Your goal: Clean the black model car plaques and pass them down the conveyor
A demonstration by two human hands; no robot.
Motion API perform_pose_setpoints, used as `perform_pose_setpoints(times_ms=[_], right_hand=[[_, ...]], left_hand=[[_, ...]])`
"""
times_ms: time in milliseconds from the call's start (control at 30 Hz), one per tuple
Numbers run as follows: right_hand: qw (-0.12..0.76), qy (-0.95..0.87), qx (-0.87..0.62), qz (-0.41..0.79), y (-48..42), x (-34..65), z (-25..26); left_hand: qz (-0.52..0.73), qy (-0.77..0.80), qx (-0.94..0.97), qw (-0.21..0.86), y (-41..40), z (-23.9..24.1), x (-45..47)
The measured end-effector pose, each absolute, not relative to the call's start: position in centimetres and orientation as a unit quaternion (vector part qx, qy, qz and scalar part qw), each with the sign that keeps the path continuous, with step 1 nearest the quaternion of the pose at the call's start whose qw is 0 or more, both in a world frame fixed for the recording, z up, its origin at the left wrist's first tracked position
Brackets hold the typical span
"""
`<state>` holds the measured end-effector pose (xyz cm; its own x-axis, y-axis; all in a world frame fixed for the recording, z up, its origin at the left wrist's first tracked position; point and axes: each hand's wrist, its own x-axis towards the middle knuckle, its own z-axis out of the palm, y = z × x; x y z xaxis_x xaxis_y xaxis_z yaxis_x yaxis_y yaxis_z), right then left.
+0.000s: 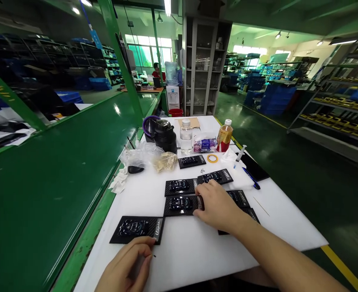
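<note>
My right hand spans the right end of a black carbon-patterned base with a dark model car on it, thumb at the near edge and fingers at the far edge. Just behind lies another car base, and a tilted one touches its corner. My left hand is closed in a pinch, with a tiny dark tip showing beside the thumb; what it is I cannot make out. Its fingertips are at the near edge of a front-left car base with a silver-lettered plate. Under my right arm, more bases are partly hidden.
Along the back stand a black container, a clear bottle, a tissue pack and a drink bottle. A yellow tape roll, syringe, blue pen and thin stick lie on the white table.
</note>
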<state>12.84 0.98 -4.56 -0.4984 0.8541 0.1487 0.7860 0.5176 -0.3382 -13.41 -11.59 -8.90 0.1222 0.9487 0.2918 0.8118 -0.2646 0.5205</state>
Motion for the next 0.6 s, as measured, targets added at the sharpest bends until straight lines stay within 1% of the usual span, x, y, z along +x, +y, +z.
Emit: perform_pose_setpoints(times_ms=[267,500,600], right_hand=[[0.128,-0.864,-0.467,0.138,0.9,12.8,-4.9],[0.094,-0.875,-0.452,0.143,-0.5,14.5,-4.3],[0.098,-0.881,-0.441,0.137,-1.8,14.6,-4.5]], left_hand=[[0.262,0.661,0.694,0.112,-9.7,-9.0,-15.6],[0.283,0.66,0.689,0.096,-9.3,-9.1,-16.0],[0.284,0.667,0.683,0.095,-9.1,-9.4,-16.0]])
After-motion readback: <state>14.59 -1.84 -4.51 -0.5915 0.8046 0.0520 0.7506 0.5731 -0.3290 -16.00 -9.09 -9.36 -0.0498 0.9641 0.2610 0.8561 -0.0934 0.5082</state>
